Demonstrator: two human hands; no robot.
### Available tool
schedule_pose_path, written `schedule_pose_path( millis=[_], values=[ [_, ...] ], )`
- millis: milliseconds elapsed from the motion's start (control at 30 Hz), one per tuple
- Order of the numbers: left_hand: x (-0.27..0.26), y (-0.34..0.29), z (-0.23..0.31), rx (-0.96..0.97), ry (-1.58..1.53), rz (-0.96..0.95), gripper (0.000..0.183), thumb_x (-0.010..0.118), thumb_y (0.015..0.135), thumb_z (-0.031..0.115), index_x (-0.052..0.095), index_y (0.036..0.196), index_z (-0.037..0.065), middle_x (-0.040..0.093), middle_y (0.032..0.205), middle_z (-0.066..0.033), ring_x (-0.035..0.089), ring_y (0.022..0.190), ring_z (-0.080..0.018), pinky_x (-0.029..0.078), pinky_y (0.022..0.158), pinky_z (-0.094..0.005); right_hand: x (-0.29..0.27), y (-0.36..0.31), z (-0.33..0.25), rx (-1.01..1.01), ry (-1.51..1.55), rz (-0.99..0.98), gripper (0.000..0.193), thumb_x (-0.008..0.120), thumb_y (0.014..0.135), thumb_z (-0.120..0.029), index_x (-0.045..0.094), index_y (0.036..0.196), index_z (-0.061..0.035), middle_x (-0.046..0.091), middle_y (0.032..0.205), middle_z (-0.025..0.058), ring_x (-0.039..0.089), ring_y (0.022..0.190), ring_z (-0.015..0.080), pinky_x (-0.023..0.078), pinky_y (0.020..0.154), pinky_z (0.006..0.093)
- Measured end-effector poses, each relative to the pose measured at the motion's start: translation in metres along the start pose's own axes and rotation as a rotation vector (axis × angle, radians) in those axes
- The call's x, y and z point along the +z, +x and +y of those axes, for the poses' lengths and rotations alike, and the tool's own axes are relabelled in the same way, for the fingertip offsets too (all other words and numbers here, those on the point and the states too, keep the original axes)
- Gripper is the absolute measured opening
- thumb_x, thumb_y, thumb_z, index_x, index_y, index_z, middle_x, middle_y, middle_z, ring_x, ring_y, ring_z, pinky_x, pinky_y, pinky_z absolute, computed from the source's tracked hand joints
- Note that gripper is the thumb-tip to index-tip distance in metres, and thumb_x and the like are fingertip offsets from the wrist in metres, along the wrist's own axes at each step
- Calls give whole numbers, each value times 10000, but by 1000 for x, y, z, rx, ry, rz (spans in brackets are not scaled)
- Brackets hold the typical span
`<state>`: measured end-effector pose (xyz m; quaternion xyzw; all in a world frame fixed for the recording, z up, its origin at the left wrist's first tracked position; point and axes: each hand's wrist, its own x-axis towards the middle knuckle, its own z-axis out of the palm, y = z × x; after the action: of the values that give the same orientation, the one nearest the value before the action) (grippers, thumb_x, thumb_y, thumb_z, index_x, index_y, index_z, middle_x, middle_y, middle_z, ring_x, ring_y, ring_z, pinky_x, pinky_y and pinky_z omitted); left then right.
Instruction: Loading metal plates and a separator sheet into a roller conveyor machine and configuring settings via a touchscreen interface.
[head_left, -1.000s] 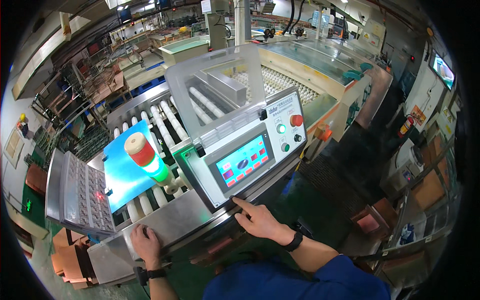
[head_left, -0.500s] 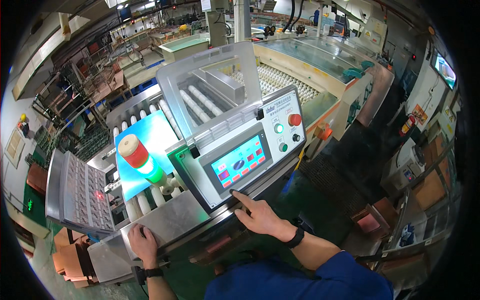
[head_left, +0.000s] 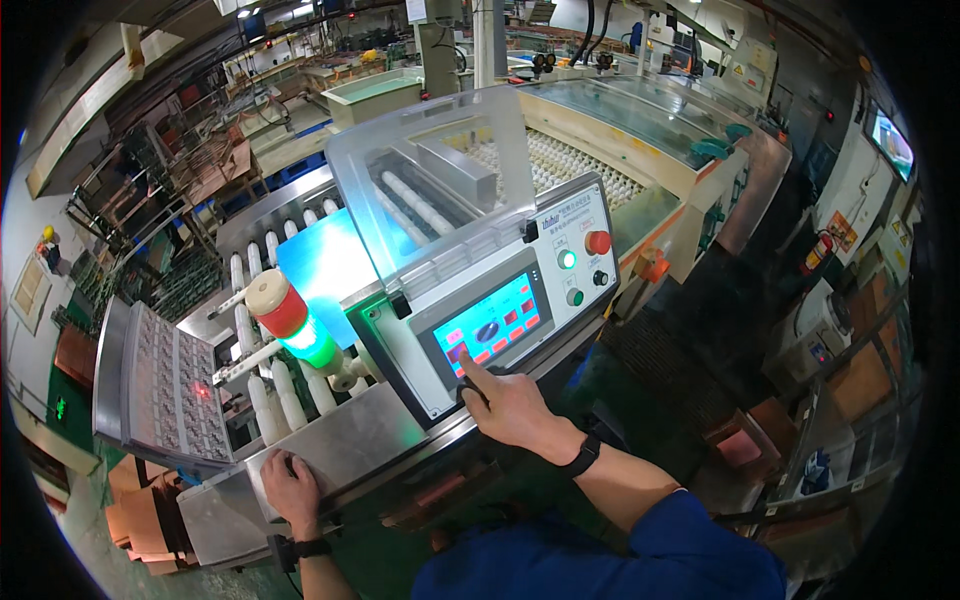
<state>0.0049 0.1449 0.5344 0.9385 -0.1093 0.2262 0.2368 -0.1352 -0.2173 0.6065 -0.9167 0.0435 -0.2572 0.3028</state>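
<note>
My right hand (head_left: 512,408) points with its index finger stretched out, its tip at the lower left of a lit touchscreen (head_left: 500,325); no held thing shows in it. The screen sits in a tilted control panel (head_left: 410,362), beside green buttons and a red knob (head_left: 597,242). My left hand (head_left: 290,487) rests on the metal edge (head_left: 345,440) of the roller conveyor, fingers loosely bent, holding nothing. A bright bluish sheet (head_left: 325,262) lies on the white rollers (head_left: 285,395), partly behind the panel's clear raised cover (head_left: 350,170).
A signal lamp (head_left: 290,310), red with a lit green part, stands between my hands. To the left is a tilted grey panel (head_left: 165,385). Copper-coloured sheets (head_left: 140,515) are stacked below it. A long covered roller machine (head_left: 640,130) extends behind the control panel.
My right index finger has moved up from below the screen onto its lower left part. The sheet has travelled farther along the rollers, away from me. My left hand stays on the edge.
</note>
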Motion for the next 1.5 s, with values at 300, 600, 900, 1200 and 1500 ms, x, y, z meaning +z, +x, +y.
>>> schedule_pose_path(
  millis=[300,600,900,1200,1500],
  values=[
    [1,1,-1,6,-1,8,215,633,890,126,652,1052,-14,659,1194,-177,579,1141,-375,460,988,-447,-7,2,-15,-21,42,64,467,624,911,-180,592,1329,25,649,682,176,646,600,364,513,564,473],
    [2,1,-1,-3,-12,13,210,644,853,122,665,1022,0,655,1183,-178,576,1123,-381,461,975,-464,10,-35,-19,89,249,-73,481,645,920,-187,575,1355,6,671,699,161,669,627,375,539,592,455],
    [1,0,-5,-10,-14,38,211,655,844,117,668,1019,0,660,1173,-170,583,1111,-377,475,963,-455,4,-34,-24,126,272,-75,492,653,917,-182,578,1365,6,667,692,142,681,629,345,546,604,420],
    [-4,1,3,0,-17,40,204,651,846,105,669,1017,-7,666,1162,-151,592,1103,-363,482,952,-448,4,-32,-23,112,285,-61,481,654,920,-173,581,1355,21,661,680,150,680,617,337,540,587,409],
    [-1,1,2,-21,-22,9,205,638,866,117,654,1039,8,662,1183,-173,581,1139,-376,461,995,-449,-5,-22,-21,71,258,11,482,665,899,-138,582,1345,24,641,660,152,659,592,342,526,567,418]
  ],
)
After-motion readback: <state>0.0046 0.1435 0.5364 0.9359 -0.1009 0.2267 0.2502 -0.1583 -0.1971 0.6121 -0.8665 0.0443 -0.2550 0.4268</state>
